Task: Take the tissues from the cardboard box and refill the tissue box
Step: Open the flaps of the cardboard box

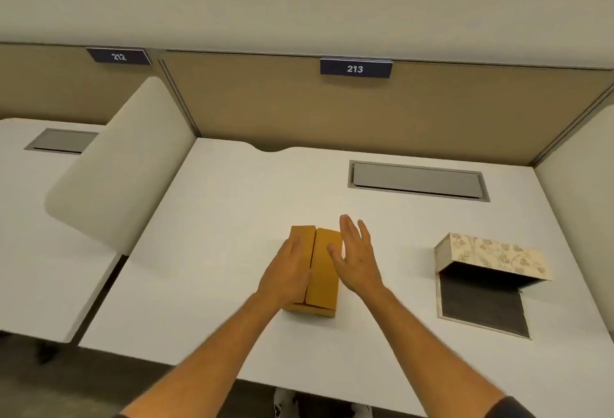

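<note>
Head view shows the cardboard box lying near the front middle of the white table, its two top flaps closed with a seam running down the centre. Left hand lies flat on the left flap — grip released, fingers straight, pressing rather than grasping. Right hand stands on edge just beside the right flap, palm facing left, fingers spread and grip released, thumb touching the flap. Well apart to the right sits the floral tissue box, tilted up over its dark base panel.
</note>
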A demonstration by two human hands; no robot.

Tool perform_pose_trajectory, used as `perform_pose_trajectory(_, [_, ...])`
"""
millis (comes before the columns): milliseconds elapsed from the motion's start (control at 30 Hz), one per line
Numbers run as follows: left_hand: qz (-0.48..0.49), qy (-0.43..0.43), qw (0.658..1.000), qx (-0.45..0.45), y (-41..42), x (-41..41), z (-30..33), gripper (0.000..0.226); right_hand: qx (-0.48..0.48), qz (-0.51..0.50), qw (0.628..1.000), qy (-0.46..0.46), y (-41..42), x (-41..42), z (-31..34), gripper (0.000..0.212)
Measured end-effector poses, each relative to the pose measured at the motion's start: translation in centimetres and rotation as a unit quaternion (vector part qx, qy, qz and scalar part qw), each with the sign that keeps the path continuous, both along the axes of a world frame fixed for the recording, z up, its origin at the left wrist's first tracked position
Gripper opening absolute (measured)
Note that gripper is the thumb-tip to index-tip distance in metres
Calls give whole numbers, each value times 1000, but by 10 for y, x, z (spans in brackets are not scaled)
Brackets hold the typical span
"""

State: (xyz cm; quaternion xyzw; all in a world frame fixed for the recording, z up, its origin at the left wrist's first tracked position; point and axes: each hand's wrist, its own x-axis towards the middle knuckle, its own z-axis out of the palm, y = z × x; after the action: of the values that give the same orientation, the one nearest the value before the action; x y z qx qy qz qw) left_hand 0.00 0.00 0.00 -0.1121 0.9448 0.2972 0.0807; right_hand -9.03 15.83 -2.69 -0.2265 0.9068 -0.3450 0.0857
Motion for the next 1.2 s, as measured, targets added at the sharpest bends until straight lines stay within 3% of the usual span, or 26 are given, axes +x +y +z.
perform_pose_trajectory(167, [21, -57, 997, -40, -7, -11, -37, 75, 61, 28, 997, -32, -17, -8, -30, 62])
perform_pose_trajectory(400, [11, -146, 986, -74, -10, -18, -84, 96, 111, 61, 988, -92, -38, -42, -60, 58])
perform_pose_trajectory(767, [97, -110, 988, 53, -11, -20, -93, 81, 129, 77, 976, -158, -61, -87, -67, 52])
perform_pose_trajectory(967, [205, -10, 970, 128, -29, -7, -78, 64, 90, 32, 987, -133, -48, -105, -53, 52])
perform_pose_trajectory(1200, [266, 5, 957, 116, -77, 13, -83, 65, 63, -12, 991, -116, -5, -116, -48, 50])
